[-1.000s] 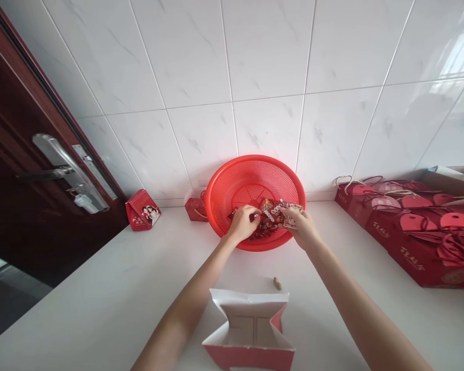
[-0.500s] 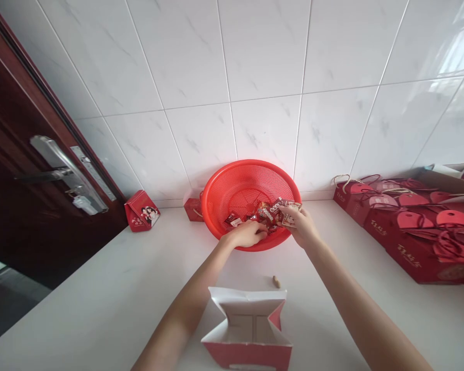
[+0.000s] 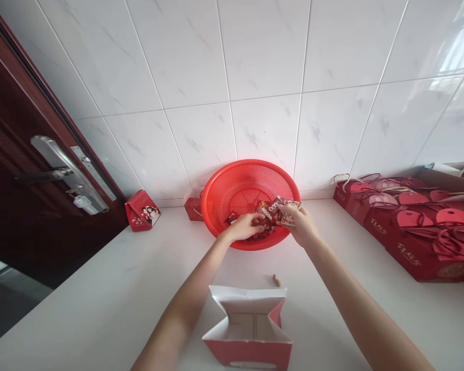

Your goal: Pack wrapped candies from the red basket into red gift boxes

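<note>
A red plastic colander basket (image 3: 251,172) stands against the tiled wall, with wrapped candies (image 3: 269,232) piled at its near side. My right hand (image 3: 304,226) is closed around several candy packets (image 3: 288,212) at the basket's right rim. One packet is cream-coloured and others are red-brown. Over the candies, my left hand (image 3: 246,226) has its fingers curled together; whether a small candy is between them is hidden. Nearer to me, an unfolded red carton (image 3: 247,353) with a white inside stands open at the top, and its visible inside is bare.
A peanut-like piece (image 3: 276,280) lies between carton and basket. A small red box with a printed couple (image 3: 142,211) stands at left; another red box (image 3: 194,208) is partly behind the basket. Red gift boxes (image 3: 421,232) with cord handles fill the right. A dark door (image 3: 27,129) borders the left.
My left hand has lifted slightly from the candies, its fingers moving up and a little left. My right hand stays nearly still with the packets.
</note>
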